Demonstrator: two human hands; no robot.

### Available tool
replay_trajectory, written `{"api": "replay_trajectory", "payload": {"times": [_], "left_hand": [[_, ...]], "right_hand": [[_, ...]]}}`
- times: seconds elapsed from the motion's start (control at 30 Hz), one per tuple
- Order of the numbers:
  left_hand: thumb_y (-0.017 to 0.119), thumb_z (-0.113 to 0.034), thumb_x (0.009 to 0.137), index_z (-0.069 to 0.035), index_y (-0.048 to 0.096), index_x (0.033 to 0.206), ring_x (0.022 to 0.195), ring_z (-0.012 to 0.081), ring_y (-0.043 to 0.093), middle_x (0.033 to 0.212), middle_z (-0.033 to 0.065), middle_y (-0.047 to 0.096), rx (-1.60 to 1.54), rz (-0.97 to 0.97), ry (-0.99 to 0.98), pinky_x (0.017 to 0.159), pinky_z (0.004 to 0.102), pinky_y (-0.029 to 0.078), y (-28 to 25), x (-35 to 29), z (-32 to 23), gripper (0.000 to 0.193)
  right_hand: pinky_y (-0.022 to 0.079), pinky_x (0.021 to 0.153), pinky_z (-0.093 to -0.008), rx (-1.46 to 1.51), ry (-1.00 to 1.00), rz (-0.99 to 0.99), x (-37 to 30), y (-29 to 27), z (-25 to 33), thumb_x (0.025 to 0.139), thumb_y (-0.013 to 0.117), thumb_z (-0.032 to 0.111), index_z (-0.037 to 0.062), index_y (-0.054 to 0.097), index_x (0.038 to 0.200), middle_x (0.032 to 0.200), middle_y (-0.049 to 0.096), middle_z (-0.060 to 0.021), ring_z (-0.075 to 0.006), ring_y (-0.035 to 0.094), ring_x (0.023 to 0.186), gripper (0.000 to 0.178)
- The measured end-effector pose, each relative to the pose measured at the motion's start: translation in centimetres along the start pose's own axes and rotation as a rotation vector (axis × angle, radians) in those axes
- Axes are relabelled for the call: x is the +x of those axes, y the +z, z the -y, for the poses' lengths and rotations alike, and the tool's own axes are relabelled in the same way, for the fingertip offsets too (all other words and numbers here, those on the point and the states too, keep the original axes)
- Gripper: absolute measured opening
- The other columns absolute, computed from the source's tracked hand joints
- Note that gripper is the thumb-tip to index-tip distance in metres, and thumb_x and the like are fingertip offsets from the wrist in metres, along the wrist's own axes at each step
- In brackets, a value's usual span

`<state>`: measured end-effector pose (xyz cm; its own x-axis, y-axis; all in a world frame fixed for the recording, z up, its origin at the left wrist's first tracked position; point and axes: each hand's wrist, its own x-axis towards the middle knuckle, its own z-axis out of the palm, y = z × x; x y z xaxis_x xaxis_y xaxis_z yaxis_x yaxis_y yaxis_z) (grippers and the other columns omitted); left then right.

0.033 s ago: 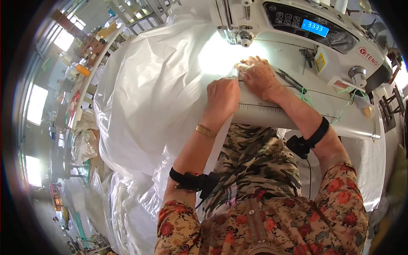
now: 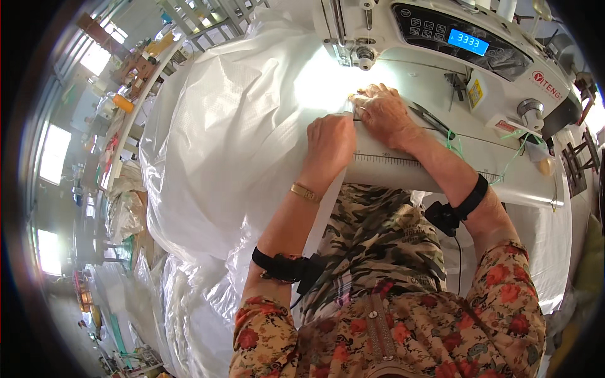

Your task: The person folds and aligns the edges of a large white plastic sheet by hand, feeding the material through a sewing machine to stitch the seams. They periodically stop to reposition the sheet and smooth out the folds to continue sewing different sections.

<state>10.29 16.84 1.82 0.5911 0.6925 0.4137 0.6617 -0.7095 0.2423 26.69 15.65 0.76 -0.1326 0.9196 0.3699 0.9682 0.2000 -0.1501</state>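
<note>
A large white woven plastic sheet [image 2: 233,138] spreads over the left of the sewing table and drapes down beside my lap. My left hand [image 2: 332,140] is closed in a fist on the sheet's right edge. Just ahead of it and to the right, my right hand [image 2: 382,112] bends its fingers onto the same edge, fingertips at the fold; the thumb is mostly hidden. Both hands are close together in front of the sewing machine's needle area [image 2: 364,58], where a bright lamp washes out the sheet.
Black thread snips [image 2: 432,121] with green thread lie right of my right hand. A ruler scale [image 2: 403,160] runs along the table's near edge. The white sewing machine [image 2: 504,53] with a lit display stands at the upper right. A cluttered workbench [image 2: 142,82] stands at the far left.
</note>
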Motion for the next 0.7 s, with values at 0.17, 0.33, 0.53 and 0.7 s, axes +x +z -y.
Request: {"api": "replay_trajectory", "payload": {"times": [0.17,0.33,0.53,0.7], "left_hand": [[0.056,-0.007,0.075,0.007,0.045,0.134,0.064,0.0325,0.062,0.067,0.0159,0.062,-0.147,-0.008,-0.288,0.073,0.0421,0.051,-0.3,2.3,1.1,0.062],[0.059,-0.008,0.071,0.014,0.025,0.143,0.065,0.0249,0.061,0.066,0.0137,0.059,-0.335,0.001,-0.358,0.072,0.0372,0.051,-0.7,3.0,1.7,0.083],[0.063,-0.013,0.069,0.016,0.022,0.143,0.072,0.0237,0.063,0.077,0.0146,0.062,-0.332,0.008,-0.379,0.075,0.035,0.051,0.4,4.0,2.8,0.089],[0.065,-0.016,0.069,0.016,0.022,0.143,0.08,0.0259,0.064,0.084,0.0173,0.064,-0.3,0.006,-0.385,0.079,0.0349,0.051,0.7,4.3,3.3,0.091]], "right_hand": [[0.04,0.097,-0.0458,-0.083,-0.015,0.067,-0.2,0.0,0.2,0.094,0.046,0.022,0.0077,0.066,0.102,0.115,0.062,-0.0146,-0.0297,0.055,0.112,0.026],[0.041,0.098,-0.0441,-0.116,-0.028,0.091,-0.1,-1.6,1.1,0.096,0.046,0.02,0.006,0.066,0.108,0.119,0.061,-0.0134,-0.0302,0.054,0.113,0.028],[0.042,0.095,-0.0436,-0.125,-0.05,0.053,0.0,-0.9,0.7,0.095,0.047,0.021,0.0056,0.066,0.104,0.112,0.062,-0.0136,-0.0301,0.055,0.109,0.026],[0.043,0.089,-0.0441,-0.087,-0.088,-0.066,-0.1,-0.2,0.5,0.094,0.048,0.021,0.0054,0.064,0.1,0.099,0.06,-0.0136,-0.0306,0.056,0.101,0.023]]}}
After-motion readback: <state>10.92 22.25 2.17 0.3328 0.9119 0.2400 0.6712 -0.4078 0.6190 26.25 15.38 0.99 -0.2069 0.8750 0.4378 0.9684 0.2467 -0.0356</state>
